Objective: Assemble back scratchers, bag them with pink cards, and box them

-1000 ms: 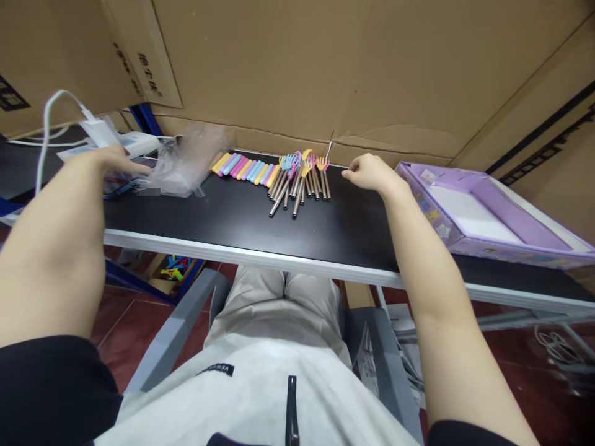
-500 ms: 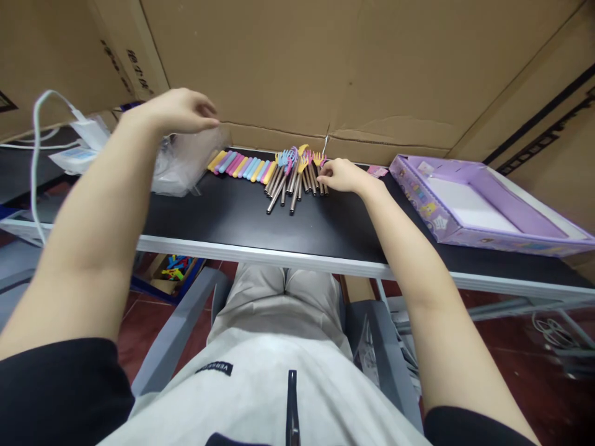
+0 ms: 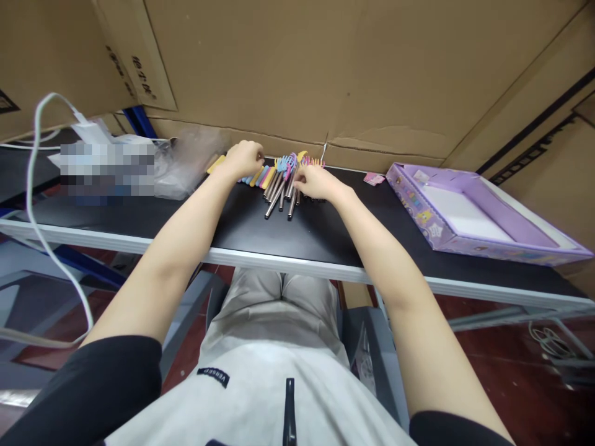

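The fingers (image 3: pixel 301 178) of the right hand (image 3: pixel 318 181) are bent inward and down at the right part of a pile of metal-handled pieces (image 3: pixel 289 189) with coloured, claw-like heads. This hand lies low, its back upward, and it covers some of the handles; whether the fingers grasp one of them, I cannot tell. The left hand (image 3: pixel 244 159) is just left of the pile, its back upward and its fingers curled down over a row of coloured sticks (image 3: pixel 261 177). The middle of this row is hidden under it, and here also I cannot tell if something is grasped.

Both forearms come up from below, on either side of the pile, and they lean toward each other, so that the hands are near. The pile itself rests on the black surface (image 3: pixel 279 238), between the two hands, with the handles pointing mostly toward the person.

Farther left of the pile there is a clear plastic bag (image 3: pixel 186 167), and beyond it a white cable (image 3: pixel 30 186). Right of the pile lies a small pink packet (image 3: pixel 374 179), then an open purple box (image 3: pixel 502 246). Behind the pile stands a cardboard wall (image 3: pixel 297 74).
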`<state>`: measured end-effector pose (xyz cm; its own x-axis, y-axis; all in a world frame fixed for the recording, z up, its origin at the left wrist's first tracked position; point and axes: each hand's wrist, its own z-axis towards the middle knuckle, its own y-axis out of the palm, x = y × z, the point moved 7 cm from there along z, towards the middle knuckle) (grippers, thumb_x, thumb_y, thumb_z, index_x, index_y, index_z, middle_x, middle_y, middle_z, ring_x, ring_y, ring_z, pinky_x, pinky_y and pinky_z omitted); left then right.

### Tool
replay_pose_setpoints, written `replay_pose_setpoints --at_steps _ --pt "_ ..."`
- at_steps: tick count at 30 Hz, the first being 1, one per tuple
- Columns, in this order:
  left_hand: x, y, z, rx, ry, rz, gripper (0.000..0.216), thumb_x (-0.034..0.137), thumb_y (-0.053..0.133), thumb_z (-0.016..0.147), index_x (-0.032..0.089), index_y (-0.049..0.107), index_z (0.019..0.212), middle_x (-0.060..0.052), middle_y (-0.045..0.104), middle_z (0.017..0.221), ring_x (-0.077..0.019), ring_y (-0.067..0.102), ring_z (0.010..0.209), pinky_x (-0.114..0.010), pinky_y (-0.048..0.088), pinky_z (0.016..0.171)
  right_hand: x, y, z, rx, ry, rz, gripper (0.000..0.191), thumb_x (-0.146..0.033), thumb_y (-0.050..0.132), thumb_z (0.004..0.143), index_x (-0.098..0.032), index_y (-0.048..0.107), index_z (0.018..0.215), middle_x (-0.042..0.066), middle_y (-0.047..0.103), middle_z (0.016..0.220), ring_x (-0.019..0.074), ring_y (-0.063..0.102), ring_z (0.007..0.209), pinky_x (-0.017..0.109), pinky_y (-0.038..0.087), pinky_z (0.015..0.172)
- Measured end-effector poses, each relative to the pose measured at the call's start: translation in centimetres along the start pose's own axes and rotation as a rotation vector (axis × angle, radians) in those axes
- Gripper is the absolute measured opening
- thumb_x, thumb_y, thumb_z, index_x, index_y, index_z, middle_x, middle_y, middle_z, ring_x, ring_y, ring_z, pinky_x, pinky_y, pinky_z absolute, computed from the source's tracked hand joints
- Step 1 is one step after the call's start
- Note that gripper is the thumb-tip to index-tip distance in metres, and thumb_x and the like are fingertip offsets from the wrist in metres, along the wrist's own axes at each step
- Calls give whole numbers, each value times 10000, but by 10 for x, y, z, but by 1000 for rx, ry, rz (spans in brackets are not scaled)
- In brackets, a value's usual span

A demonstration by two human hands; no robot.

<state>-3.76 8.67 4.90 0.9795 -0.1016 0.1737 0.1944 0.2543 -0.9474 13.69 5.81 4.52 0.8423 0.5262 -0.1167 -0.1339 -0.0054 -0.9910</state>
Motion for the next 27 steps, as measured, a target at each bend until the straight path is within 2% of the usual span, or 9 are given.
replay_pose_setpoints --at_steps 5,9,14,21,27 --pt "10 22 -3 -23 -4 16 427 386 502 894 142 758 1132 -184 722 1197 -390 592 1255 -537 392 1131 7 5 -5 193 127 27 292 -225 513 983 -156 753 1135 171 740 1198 314 691 1169 420 525 1015" --pt "18 33 -4 -8 14 43 522 421 466 914 64 734 1184 -272 651 1332 -460 535 1328 -634 320 1156 19 14 -9 206 279 82 260 -290 533 979 -162 743 1063 188 739 1161 339 695 1158 429 540 989" --pt "18 44 0 -59 -7 26 618 475 422 945 9 715 1228 -326 586 1406 -487 506 1361 -645 343 1151 19 20 -4 177 301 166 242 -350 561 972 -165 717 974 177 741 1132 324 705 1146 413 548 983" --pt "14 45 4 -53 -39 23 539 404 447 946 31 706 1236 -285 581 1425 -444 489 1386 -603 337 1176 10 24 5 194 267 159 258 -341 550 975 -158 683 1101 177 723 1200 333 684 1191 450 531 1020" --pt "17 43 1 -68 -30 51 517 380 537 891 50 690 1258 -274 573 1422 -449 476 1381 -609 327 1172 15 24 19 174 280 153 278 -294 544 964 -149 674 1163 198 706 1228 344 674 1212 466 529 1030"
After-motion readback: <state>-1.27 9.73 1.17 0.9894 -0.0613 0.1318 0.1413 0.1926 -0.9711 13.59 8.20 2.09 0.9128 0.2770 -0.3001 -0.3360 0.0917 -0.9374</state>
